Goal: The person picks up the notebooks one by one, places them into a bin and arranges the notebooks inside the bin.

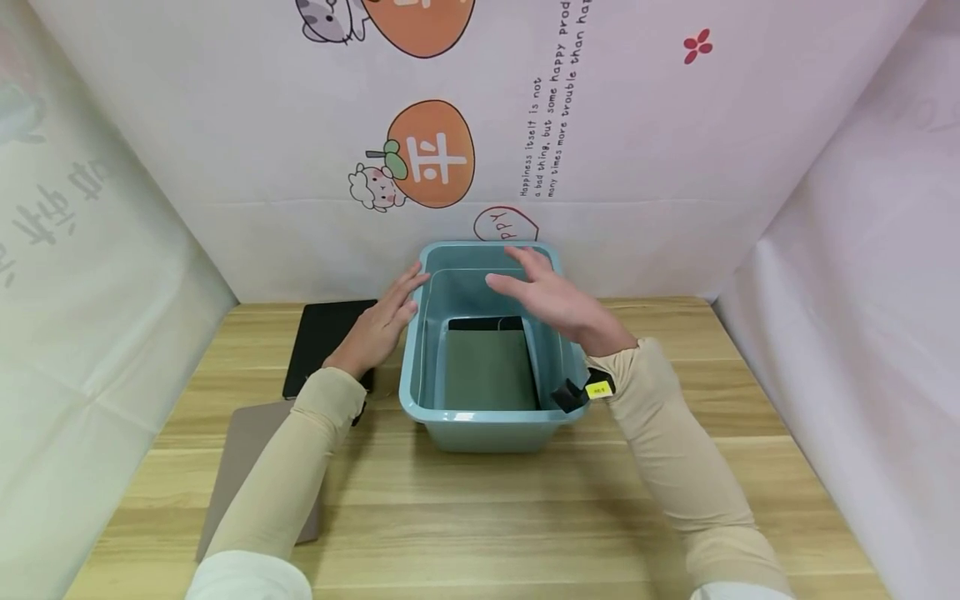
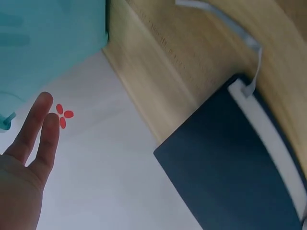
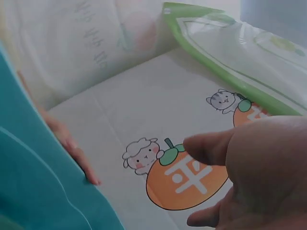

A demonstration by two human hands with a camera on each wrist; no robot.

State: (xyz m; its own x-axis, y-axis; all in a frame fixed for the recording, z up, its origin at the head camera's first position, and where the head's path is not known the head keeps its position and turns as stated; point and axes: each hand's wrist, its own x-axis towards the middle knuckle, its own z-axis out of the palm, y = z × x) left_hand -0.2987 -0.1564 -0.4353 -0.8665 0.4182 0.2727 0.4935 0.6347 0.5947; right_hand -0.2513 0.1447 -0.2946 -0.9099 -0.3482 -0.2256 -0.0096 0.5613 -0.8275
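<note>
A blue plastic bin (image 1: 487, 416) stands on the table near the back wall. Inside it lies a dark green notebook (image 1: 491, 371), with a black item (image 1: 468, 323) partly showing behind and under it. My left hand (image 1: 375, 332) is at the bin's left rim with fingers extended; whether it touches the rim I cannot tell. Above the bin's right side hovers my right hand (image 1: 558, 302), thumb and fingers apart, holding nothing. Left of the bin is a black notebook (image 1: 324, 337), partly behind the left hand; the left wrist view shows its pale page edge and ribbon (image 2: 259, 62).
A taupe notebook (image 1: 243, 450) lies at the front left, partly under the left forearm. White printed cloth (image 1: 622, 233) hangs behind the wooden table (image 1: 480, 517) and along both sides. A black strap with a yellow label (image 1: 598, 389) is on the right wrist.
</note>
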